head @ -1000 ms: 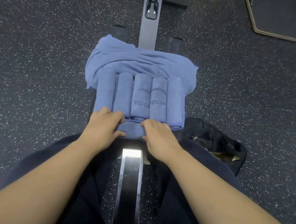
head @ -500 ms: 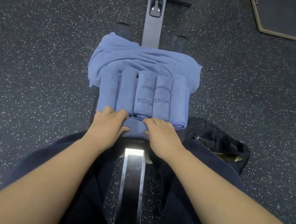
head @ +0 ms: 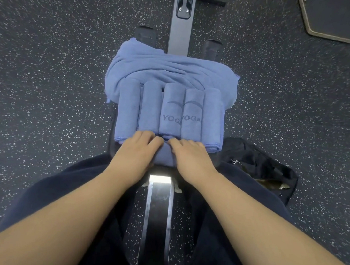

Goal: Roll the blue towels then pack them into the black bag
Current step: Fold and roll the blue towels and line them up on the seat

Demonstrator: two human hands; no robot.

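Bench (head: 112,149) at centre, on speckled floor (head: 52,65). Loose towels (head: 173,69) heaped at 12 o'clock, not yet rolled. Five rolls (head: 169,109) lie side by side below them; two show "YOGA". A sixth towel (head: 165,154) is under your hands at 6 o'clock of the rolls. Left hand (head: 136,154) and right hand (head: 191,157): fingers curled onto it, apparently rolling. Bag (head: 259,169) gapes at 4 o'clock; nothing visibly packed yet.
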